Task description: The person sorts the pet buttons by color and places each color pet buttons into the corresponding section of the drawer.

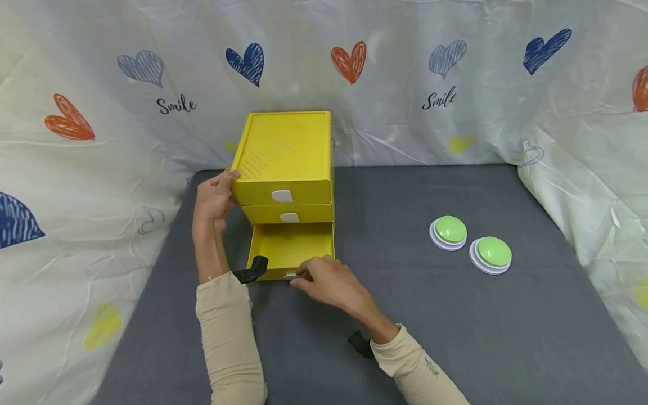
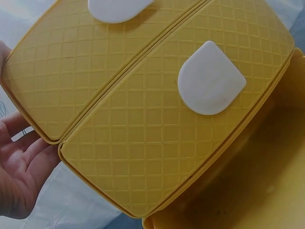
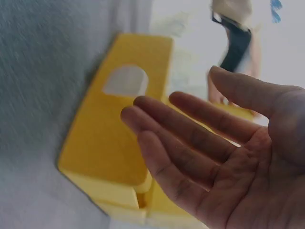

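Note:
A yellow drawer cabinet [image 1: 286, 146] has three stacked drawers with white handles. Its bottom drawer [image 1: 270, 243] is pulled out, and the inside that shows is bare. My left hand [image 1: 214, 197] rests against the cabinet's upper left side, thumb at the front corner; in the left wrist view its fingers [image 2: 40, 164] lie along that side. By the front of the bottom drawer is my right hand [image 1: 334, 284]. The right wrist view shows its fingers loosely extended, just apart from the white handle [image 3: 126, 80], with nothing held.
Two green push buttons [image 1: 450, 229] on white bases stand to the right on the dark grey tabletop [image 1: 405, 349]. Behind the cabinet and along both sides hangs a white curtain [image 1: 390, 62] printed with hearts. Black straps [image 1: 360, 343] sit at both wrists.

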The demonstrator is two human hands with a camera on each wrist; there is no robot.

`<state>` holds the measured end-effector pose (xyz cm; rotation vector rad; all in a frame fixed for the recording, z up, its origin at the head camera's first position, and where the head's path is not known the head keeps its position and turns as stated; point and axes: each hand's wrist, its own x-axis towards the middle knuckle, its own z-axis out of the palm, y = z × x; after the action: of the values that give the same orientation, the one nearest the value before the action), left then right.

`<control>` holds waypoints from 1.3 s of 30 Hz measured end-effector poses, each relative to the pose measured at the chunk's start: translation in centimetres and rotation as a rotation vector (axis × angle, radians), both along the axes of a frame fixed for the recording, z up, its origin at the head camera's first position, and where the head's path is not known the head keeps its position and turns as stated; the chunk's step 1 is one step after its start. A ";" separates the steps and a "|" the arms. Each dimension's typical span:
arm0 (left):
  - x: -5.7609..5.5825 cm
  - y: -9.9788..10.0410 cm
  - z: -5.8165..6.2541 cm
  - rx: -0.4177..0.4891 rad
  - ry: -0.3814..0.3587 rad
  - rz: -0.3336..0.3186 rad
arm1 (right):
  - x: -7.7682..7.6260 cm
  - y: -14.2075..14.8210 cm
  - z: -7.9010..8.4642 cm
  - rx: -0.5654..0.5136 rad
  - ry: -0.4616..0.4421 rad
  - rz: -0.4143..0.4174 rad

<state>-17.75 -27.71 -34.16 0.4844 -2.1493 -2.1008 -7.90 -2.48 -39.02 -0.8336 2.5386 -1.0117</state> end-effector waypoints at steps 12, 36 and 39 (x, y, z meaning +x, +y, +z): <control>0.9 -0.1 0.9 -0.029 0.034 0.003 | -4.7 8.0 2.1 -0.114 0.156 -0.419; 0.7 -0.6 0.8 0.025 0.015 -0.083 | -8.6 19.9 -4.3 0.232 0.036 -0.859; 0.6 -0.4 0.7 0.035 0.025 -0.075 | -8.6 20.1 -4.5 0.221 0.067 -0.864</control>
<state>-17.12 -28.13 -33.43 0.3845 -2.1528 -2.1738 -16.49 17.59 -43.55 0.3521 3.0347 -0.8628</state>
